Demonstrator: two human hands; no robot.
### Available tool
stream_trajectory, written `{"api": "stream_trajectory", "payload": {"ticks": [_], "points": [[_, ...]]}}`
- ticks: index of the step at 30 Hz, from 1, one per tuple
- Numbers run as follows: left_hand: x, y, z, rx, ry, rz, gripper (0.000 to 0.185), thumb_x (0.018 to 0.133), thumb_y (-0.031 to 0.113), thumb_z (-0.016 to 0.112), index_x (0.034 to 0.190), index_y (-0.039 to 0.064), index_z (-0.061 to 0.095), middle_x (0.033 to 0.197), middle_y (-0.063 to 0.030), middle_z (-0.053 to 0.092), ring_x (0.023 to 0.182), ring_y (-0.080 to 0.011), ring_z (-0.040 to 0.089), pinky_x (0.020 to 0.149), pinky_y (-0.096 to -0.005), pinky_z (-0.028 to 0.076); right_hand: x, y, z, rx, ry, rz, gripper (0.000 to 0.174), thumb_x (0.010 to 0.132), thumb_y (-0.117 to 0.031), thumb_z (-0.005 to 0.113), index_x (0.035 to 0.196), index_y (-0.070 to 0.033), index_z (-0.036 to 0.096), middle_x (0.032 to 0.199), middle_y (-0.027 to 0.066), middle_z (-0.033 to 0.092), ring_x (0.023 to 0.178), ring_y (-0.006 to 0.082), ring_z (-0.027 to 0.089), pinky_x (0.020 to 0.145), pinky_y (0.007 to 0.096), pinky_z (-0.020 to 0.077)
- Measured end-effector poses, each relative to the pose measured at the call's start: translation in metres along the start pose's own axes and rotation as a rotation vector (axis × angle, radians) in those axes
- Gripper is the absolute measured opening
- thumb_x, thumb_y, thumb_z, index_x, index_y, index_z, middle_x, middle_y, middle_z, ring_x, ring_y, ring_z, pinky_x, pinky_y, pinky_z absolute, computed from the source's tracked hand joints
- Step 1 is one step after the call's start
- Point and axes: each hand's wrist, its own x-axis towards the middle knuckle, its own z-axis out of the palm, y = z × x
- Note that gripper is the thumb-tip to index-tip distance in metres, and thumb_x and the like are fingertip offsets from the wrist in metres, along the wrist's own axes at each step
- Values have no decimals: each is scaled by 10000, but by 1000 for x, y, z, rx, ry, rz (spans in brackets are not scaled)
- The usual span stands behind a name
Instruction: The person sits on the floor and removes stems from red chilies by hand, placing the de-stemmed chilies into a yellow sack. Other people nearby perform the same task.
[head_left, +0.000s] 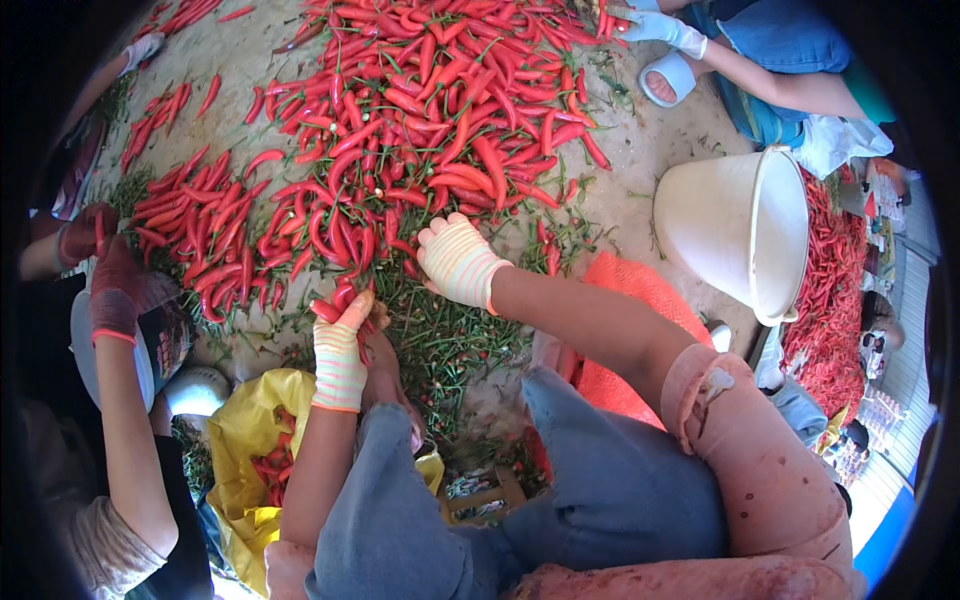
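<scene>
My left hand (341, 349), in a striped, fingertip-less knit glove, is closed around a few red chili peppers (325, 310). Their cut ends poke out past the thumb. A matching glove covers my right hand (459, 262), which lies at the near edge of a large heap of red chili peppers (420, 112). Its fingers curl downward, and what may be under them is hidden. Below and between both hands, green chili stems (450, 352) are strewn over the ground. An open yellow sack (232, 442) with red peppers inside stands beside my left forearm.
A white bucket (705, 217) lies tipped at the right, near a red mesh sack (637, 300). At the left, a co-worker's gloved hands (116, 277) hold a pepper. Another person's gloved hand (660, 30) reaches the heap at top right. More peppers (829, 300) lie farther right.
</scene>
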Motion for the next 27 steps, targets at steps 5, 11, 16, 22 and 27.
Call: {"api": "stream_trajectory", "payload": {"ticks": [5, 11, 16, 22, 27], "points": [[-2, 8, 1, 133, -10, 224, 229, 803, 62, 686, 1004, 5, 592, 833, -48, 617, 693, -109, 573, 645, -244, 481, -25, 10, 9, 308, 160, 205, 281, 733, -324, 656, 872, -80, 643, 967, 72, 582, 974, 260, 539, 824, 408, 428], [-8, -7, 9, 789, -497, 488, 308, 728, 48, 707, 1006, 32, 575, 876, -76, 621, 782, -176, 595, 727, -303, 494, -72, -20, -8, 562, 46, 16, 278, 789, -283, 615, 862, -45, 491, 575, 150, 545, 552, 373, 574, 514, 483, 452], [-16, -17, 9, 504, -709, -351, 366, 750, 64, 695, 1080, 31, 541, 810, -27, 607, 622, -95, 562, 534, -243, 464, -86, -31, -9, 1015, -270, 61, 273, 819, -261, 587, 918, -12, 539, 725, 188, 617, 703, 372, 612, 619, 433, 489], [-24, 0, 1, 339, -853, -472, 444, 686, 80, 722, 1078, 13, 524, 798, -43, 611, 611, -105, 556, 526, -226, 444, -108, -14, -6, 700, -426, -323, 289, 809, -306, 589, 1042, -136, 607, 813, 104, 663, 788, 302, 649, 676, 422, 505], [-16, 7, -3, -58, -524, -220, 406, 707, 67, 704, 1066, 14, 522, 783, -53, 562, 626, -131, 552, 495, -238, 424, -79, 36, -1, 224, -27, 21, 330, 779, -427, 610, 861, -107, 623, 783, 109, 592, 735, 306, 622, 621, 429, 498]]}}
